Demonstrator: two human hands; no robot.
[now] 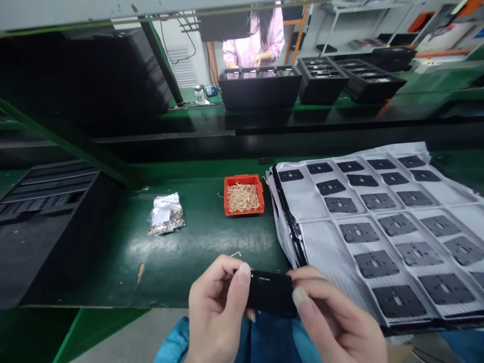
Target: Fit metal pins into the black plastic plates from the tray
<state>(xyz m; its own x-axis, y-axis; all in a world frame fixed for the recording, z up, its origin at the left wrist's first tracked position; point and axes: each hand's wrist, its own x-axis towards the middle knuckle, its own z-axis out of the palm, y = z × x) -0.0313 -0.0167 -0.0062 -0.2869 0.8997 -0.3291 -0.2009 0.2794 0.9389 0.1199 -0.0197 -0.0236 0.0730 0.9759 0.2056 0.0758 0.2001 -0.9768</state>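
Observation:
A flat black rectangular piece (271, 295) is held between both hands over the front edge of the green table. My left hand (221, 305) pinches its left end, thumb on top near a small bright spot. At the right end, my right hand (330, 312) grips the piece between thumb and fingers. A small thin pale strip (236, 254) lies on the table just beyond my left hand. Farther back stands a red bin (244, 212) filled with thin pale strips (243, 196).
At right, a white-lined tray (321, 242) holds several black plates (359, 232). A silvery bag (167, 214) of small parts lies left of the bin. Black crates (75, 212) stand far left. Across the bench, a person in pink (280, 30) works behind black boxes (260, 93).

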